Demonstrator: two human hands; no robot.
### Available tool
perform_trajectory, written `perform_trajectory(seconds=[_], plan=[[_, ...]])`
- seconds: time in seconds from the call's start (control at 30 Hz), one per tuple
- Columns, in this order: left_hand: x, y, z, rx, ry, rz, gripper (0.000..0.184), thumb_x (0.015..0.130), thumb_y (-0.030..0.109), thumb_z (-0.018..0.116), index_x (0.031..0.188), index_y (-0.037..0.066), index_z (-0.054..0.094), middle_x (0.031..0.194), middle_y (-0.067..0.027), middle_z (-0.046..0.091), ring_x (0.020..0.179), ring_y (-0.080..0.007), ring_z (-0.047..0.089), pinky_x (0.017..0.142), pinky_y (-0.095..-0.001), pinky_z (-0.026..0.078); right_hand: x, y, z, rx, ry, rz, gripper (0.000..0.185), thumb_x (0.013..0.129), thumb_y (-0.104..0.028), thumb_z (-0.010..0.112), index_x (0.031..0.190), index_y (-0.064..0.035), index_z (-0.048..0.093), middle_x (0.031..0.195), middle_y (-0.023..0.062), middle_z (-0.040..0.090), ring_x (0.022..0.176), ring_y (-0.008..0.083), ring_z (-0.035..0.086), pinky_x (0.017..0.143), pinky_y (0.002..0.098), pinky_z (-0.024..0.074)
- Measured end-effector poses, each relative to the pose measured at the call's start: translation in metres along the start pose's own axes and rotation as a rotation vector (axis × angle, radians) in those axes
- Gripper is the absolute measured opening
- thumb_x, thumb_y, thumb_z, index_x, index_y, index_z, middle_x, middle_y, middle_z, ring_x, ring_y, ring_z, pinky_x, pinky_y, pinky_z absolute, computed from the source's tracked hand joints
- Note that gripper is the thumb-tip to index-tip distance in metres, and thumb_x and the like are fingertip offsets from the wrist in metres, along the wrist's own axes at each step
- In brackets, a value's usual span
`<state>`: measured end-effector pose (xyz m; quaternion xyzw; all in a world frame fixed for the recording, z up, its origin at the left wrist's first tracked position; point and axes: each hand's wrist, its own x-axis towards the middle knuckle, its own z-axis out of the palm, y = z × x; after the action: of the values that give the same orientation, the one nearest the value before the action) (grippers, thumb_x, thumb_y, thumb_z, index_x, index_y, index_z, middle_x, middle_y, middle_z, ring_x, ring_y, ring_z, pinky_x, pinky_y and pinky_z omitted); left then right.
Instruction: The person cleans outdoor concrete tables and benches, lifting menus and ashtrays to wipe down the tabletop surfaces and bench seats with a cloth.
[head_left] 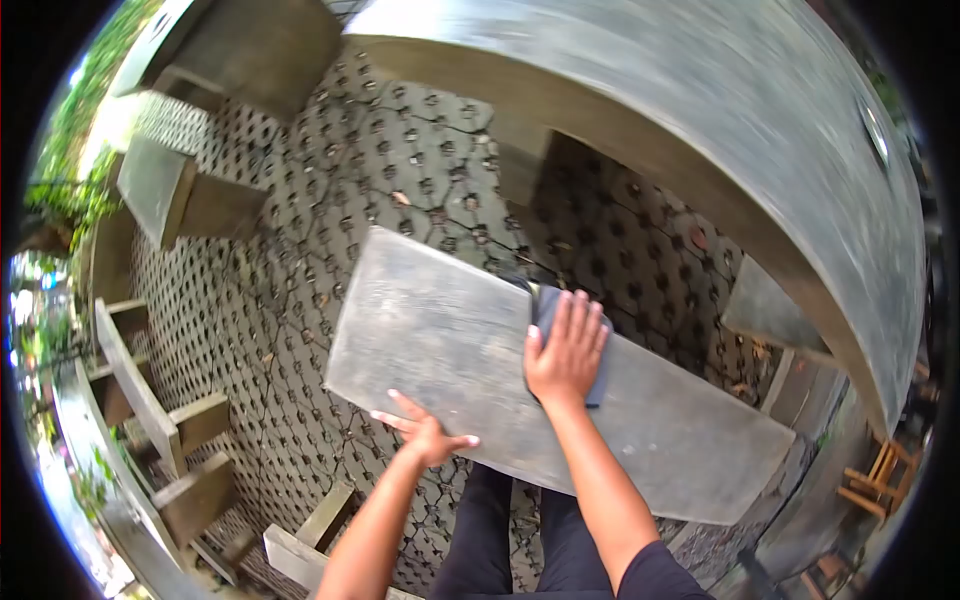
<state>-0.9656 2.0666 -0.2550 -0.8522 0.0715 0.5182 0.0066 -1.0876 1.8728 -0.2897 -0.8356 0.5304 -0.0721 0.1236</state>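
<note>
A grey concrete bench (440, 320) slants across the middle of the view, its top smooth with lighter worn patches. My right hand (568, 350) lies flat on a dark grey-blue folded cloth (547, 303), pressing it to the bench top near the far edge. The fingers of that hand are stretched out and lie side by side. On the bench's near edge, to the left, rests my left hand (428, 437), fingers spread and thumb pointing right, with nothing in it. Part of the cloth is hidden under my right palm.
A large concrete table (680, 80) curves over the far right side. Concrete seats (155, 190) stand at the left, with a slatted bench (140, 390) below them. Perforated paving blocks (290, 330) cover the ground. A wooden chair (880, 475) is at the right edge.
</note>
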Motion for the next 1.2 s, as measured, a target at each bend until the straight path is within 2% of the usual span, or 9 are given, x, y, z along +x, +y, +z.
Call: perform_trajectory(seconds=[0.27, 0.33, 0.37, 0.5, 0.57, 0.73, 0.93, 1.1, 1.2], plan=[[0.012, -0.017, 0.032, 0.005, 0.056, 0.06, 0.157, 0.065, 0.056, 0.085, 0.136, -0.003, -0.041, 0.124, -0.0512, -0.045, 0.127, -0.0727, -0.021, 0.118, -0.0521, 0.018, 0.095, -0.252, 0.072, 0.171, -0.119, -0.465, 0.062, 0.097, -0.041, 0.042, 0.148, -0.0072, 0.039, 0.157, 0.0148, 0.032, 0.148, 0.0353, 0.021, 0.121, 0.0492, 0.0125], [0.023, -0.025, 0.044, 0.5, 0.015, 0.178, 0.144, 0.074, 0.056, 0.077, 0.14, 0.0, -0.039, 0.126, -0.0493, -0.046, 0.13, -0.07, -0.02, 0.117, -0.0556, 0.019, 0.081, -0.272, 0.081, 0.086, -0.202, -0.595, 0.057, 0.099, -0.041, 0.038, 0.14, -0.0038, 0.05, 0.156, 0.0154, 0.033, 0.149, 0.0347, 0.02, 0.122, 0.0475, 0.0119], [0.028, -0.036, 0.042, 0.0, -0.113, 0.129, 0.124, 0.084, 0.057, 0.066, 0.149, 0.004, -0.026, 0.137, -0.0448, -0.04, 0.135, -0.0656, -0.018, 0.116, -0.0605, 0.013, 0.065, -0.276, 0.086, 0.062, -0.24, -0.606, 0.058, 0.099, -0.041, 0.037, 0.141, -0.0038, 0.049, 0.157, 0.0154, 0.033, 0.149, 0.034, 0.02, 0.122, 0.0466, 0.0121], [0.025, -0.033, 0.009, 0.16, -0.394, 0.219, 0.113, 0.085, 0.061, 0.06, 0.155, 0.008, -0.011, 0.148, -0.0395, -0.03, 0.139, -0.0606, -0.017, 0.116, -0.0598, 0.001, 0.006, -0.251, 0.083, 0.289, -0.241, -0.651, 0.06, 0.098, -0.04, 0.043, 0.148, -0.0077, 0.039, 0.159, 0.0133, 0.029, 0.149, 0.0309, 0.021, 0.121, 0.0454, 0.0146], [0.042, -0.051, 0.027, 0.137, -0.472, 0.264, 0.11, 0.085, 0.065, 0.057, 0.157, 0.012, -0.007, 0.151, -0.0377, -0.026, 0.139, -0.0592, -0.02, 0.117, -0.0574, -0.006, -0.012, -0.219, 0.076, 0.381, -0.261, -0.637, 0.064, 0.095, -0.039, 0.047, 0.151, -0.01, 0.035, 0.161, 0.0133, 0.024, 0.15, 0.03, 0.016, 0.122, 0.0451, 0.011], [0.004, -0.007, 0.0, 0.19, -0.022, 0.061, 0.16, 0.059, 0.062, 0.087, 0.135, -0.023, -0.026, 0.139, -0.0439, -0.039, 0.122, -0.0688, -0.035, 0.114, -0.0653, 0.001, -0.032, -0.093, 0.037, 0.308, -0.201, -0.4, 0.071, 0.092, -0.041, 0.053, 0.154, -0.0175, 0.03, 0.161, 0.01, 0.023, 0.15, 0.0292, 0.017, 0.12, 0.0467, 0.0139], [0.025, -0.02, -0.016, -0.107, -0.268, 0.049, 0.151, 0.071, 0.032, 0.09, 0.133, -0.005, -0.043, 0.13, -0.049, -0.042, 0.135, -0.0637, -0.02, 0.12, -0.05, 0.014, -0.057, 0.118, -0.043, 0.164, -0.052, -0.002, 0.071, 0.091, -0.041, 0.053, 0.155, -0.0197, 0.028, 0.16, 0.0121, 0.026, 0.147, 0.0348, 0.024, 0.118, 0.0509, 0.0216], [-0.015, 0.014, -0.01, -0.003, 0.039, -0.014, 0.15, 0.075, 0.025, 0.087, 0.128, 0.007, -0.052, 0.134, -0.0531, -0.032, 0.144, -0.0532, 0.001, 0.116, -0.0492, 0.025, -0.108, 0.3, -0.098, -0.032, -0.013, 0.359, 0.07, 0.092, -0.04, 0.053, 0.153, -0.0156, 0.03, 0.159, 0.0154, 0.025, 0.148, 0.0364, 0.022, 0.119, 0.0508, 0.0196], [0.035, -0.03, -0.021, -0.03, 0.083, -0.002, 0.142, 0.084, 0.028, 0.079, 0.122, 0.025, -0.058, 0.153, -0.0375, -0.014, 0.133, -0.0393, 0.041, 0.1, -0.0541, 0.043, -0.146, 0.399, -0.121, -0.136, 0.056, 0.57, 0.069, 0.093, -0.039, 0.051, 0.154, -0.0144, 0.029, 0.16, 0.014, 0.024, 0.148, 0.0336, 0.021, 0.12, 0.048, 0.0179]])
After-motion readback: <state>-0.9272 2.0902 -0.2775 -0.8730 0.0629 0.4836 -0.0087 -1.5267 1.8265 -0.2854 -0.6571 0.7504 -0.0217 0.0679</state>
